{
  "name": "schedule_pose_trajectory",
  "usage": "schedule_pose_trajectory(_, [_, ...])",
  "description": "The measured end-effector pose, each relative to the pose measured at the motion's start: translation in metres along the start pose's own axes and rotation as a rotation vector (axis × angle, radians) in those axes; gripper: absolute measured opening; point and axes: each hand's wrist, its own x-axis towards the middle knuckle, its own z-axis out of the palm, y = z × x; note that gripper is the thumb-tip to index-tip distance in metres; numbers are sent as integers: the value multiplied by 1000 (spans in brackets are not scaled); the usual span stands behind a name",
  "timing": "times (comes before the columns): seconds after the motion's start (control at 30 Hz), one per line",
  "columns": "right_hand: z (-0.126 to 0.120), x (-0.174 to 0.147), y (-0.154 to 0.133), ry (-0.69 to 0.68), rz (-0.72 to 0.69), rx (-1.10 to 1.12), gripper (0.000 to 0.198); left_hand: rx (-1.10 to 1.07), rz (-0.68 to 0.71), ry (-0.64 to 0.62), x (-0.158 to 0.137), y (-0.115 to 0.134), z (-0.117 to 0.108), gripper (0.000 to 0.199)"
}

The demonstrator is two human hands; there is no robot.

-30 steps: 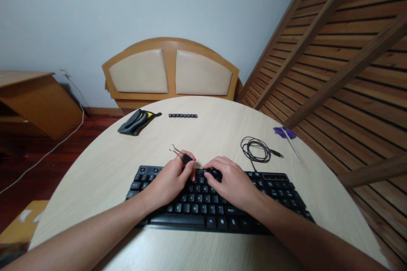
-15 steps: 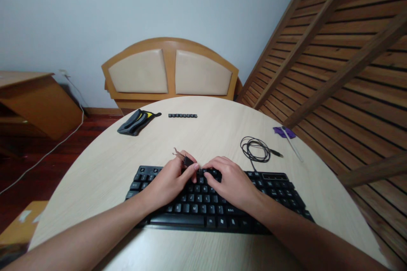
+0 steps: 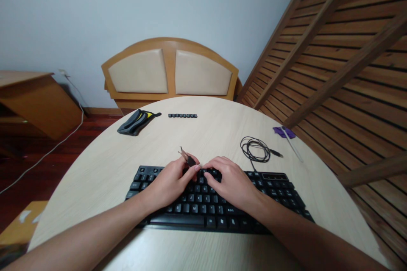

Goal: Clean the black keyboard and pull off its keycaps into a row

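Pale plain wall (image 3: 197, 4) is rising behind a wooden headboard (image 3: 171, 67) w/ two cream padded panels; dark-gapped wood slats (image 3: 343, 76) are leaning in at R. Round table (image 3: 219, 135), light wood-grain top, is filling the middle. Black keyboard (image 3: 178, 220) is lying along its near side, under both hands, matte keys showing btwn the forearms. L hand (image 3: 173, 175) is pinching a small tool (image 3: 190, 161), thumb closed vs. fingers round its dark blocky handle; thin bent wires are sticking up & out past the knuckles. Can't tell if its lower end is touching a key, fingers are covering it. R hand (image 3: 233, 180) is resting on the upper rows, fingers curled, thumb & forefinger slightly apart; can't tell if they're gripping anything. Beyond, 8 or so little black keycaps (image 3: 182, 115) are sitting in a straight row, w/ a soft grey, black & yellow pouch (image 3: 138, 122) lying to their L. Thin black cord (image 3: 256, 150) is looping loosely behind the keyboard, plug end pointing R. Farther R, a slim pale stick (image 3: 294, 146) is lying partly over a crumpled purple cloth (image 3: 280, 132).
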Motion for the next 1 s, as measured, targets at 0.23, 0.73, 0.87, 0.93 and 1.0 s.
schedule_pose_trajectory(0.23, [0,0,0,-5,0,-8,14,-2,7,1,1,-2,0,22])
schedule_pose_trajectory(0.73, [-1,1,2,-16,-42,-32,14,-37,5,2,-4,-1,0,27])
schedule_pose_trajectory(0.87, [-2,1,1,-24,-61,-37,14,-38,0,10,-4,-1,0,27])
schedule_pose_trajectory(0.93, [-2,1,0,-29,-70,-42,14,-36,2,15,-4,-2,0,28])
schedule_pose_trajectory(1.0, [-2,0,0,-32,-73,-47,14,-36,2,18,-3,-2,1,28])
